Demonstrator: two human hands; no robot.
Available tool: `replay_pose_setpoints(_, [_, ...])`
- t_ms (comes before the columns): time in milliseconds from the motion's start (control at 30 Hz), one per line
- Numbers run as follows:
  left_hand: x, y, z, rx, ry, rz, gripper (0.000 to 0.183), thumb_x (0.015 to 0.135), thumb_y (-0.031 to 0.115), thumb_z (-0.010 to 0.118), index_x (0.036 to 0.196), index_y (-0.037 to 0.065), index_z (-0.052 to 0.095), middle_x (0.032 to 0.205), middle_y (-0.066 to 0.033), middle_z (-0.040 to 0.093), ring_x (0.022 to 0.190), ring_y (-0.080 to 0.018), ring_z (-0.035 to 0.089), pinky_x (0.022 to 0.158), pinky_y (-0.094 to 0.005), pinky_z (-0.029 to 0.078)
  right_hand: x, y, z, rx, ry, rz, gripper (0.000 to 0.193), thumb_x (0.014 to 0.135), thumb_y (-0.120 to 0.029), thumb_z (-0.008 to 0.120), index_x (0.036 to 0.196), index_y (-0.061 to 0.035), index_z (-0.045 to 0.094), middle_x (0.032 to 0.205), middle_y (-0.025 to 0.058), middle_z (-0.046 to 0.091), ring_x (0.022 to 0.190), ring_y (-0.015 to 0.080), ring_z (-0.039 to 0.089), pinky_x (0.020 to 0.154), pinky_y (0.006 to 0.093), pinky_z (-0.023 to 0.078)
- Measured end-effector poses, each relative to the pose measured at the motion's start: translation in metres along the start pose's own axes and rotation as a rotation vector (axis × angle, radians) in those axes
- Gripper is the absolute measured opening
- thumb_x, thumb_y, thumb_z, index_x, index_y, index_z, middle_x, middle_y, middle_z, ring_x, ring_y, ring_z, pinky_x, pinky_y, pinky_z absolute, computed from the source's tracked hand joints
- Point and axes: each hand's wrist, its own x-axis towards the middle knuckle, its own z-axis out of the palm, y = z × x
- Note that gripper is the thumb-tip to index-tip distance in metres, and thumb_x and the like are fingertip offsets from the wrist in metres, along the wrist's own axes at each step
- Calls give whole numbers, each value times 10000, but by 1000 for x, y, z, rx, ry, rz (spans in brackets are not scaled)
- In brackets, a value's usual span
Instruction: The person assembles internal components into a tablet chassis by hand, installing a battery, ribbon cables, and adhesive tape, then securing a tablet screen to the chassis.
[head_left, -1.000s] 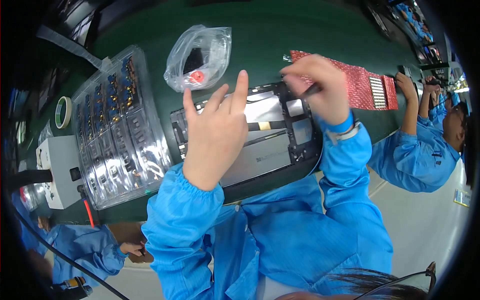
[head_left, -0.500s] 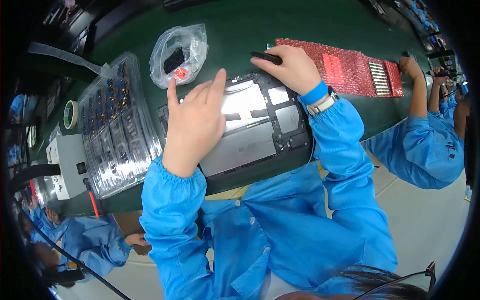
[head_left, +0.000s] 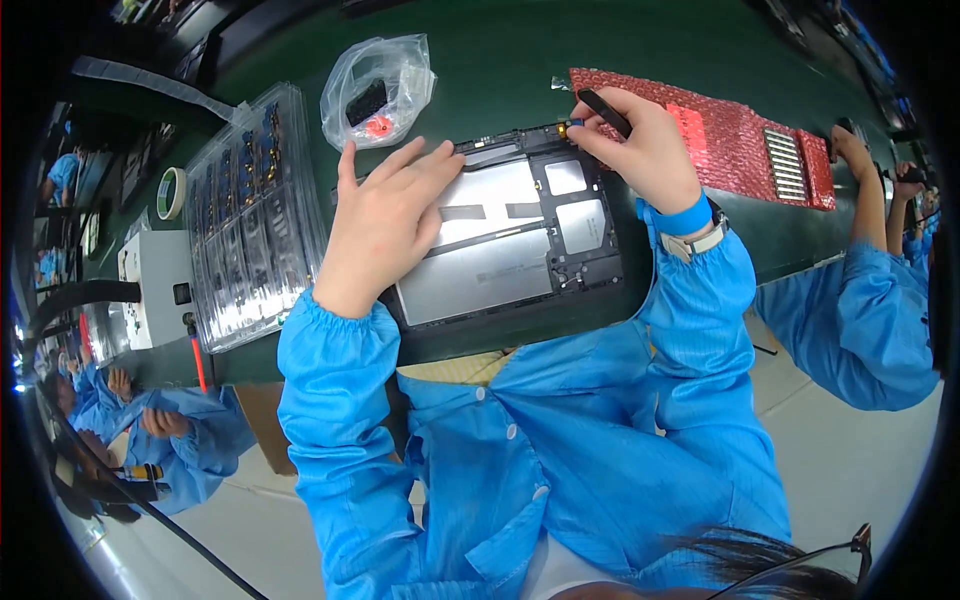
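Note:
An opened tablet with a black frame and silver inner plates lies in front of me. My left hand rests on its left part, fingers stretched out and apart, holding nothing. At the tablet's far right corner, my right hand is closed around a slim black stick-like tool that slants up between thumb and fingers. The fingertips also pinch a small gold and blue part at the tablet's far edge. The tool's lower end is hidden by the hand.
A clear plastic bag with black and orange pieces lies beyond the tablet. Clear trays of small parts stand left, beside a white box and tape roll. Red bubble wrap lies right. Other people work on both sides.
My right hand has come nearer the tablet's far right corner, and a small gold and blue part now shows at its fingertips. My left hand stays spread on the tablet. The whole view has shifted slightly.

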Motion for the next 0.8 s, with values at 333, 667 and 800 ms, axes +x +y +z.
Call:
replay_pose_setpoints(333, [2, 8, -1, 241, 2, 61, 381, 739, 63, 535, 1103, 161, 585, 1183, 15, 553, 1125, -181, 489, 989, -573, 220, -1, 4, -5, -56, -114, -27, 222, 728, -149, 651, 895, -8, 609, 693, 112, 610, 636, 204, 619, 571, 300, 485])
replay_pose_setpoints(667, [17, 13, -12, 324, -4, 265, 232, 712, 69, 560, 933, 87, 630, 1012, 44, 526, 1051, -132, 481, 1025, -502, 236, -2, 0, -3, -194, -88, -23, 213, 741, -134, 649, 909, -6, 624, 717, 105, 619, 677, 171, 602, 622, 272, 458])
replay_pose_setpoints(800, [21, 10, -15, 257, -28, 371, 194, 681, 48, 556, 859, 64, 632, 947, 30, 515, 1005, -122, 494, 1040, -468, 245, -2, -3, -4, -197, -115, 18, 215, 738, -139, 651, 905, -7, 624, 730, 113, 625, 684, 186, 611, 624, 279, 465])
